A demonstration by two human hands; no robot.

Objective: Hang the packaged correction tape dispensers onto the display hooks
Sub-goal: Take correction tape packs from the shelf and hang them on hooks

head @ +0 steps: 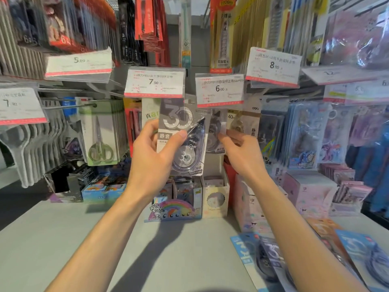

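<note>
near counter: blue correction tape packs lying flat, near right
left hand: pinching a grey "30" correction tape pack, held upright below the 7.90 tag
right hand: fingers on another tape pack under the 6.00 tag, grip hard to tell
boxes behind: pony display box holding card packs
far left: scissors pack hanging
</note>
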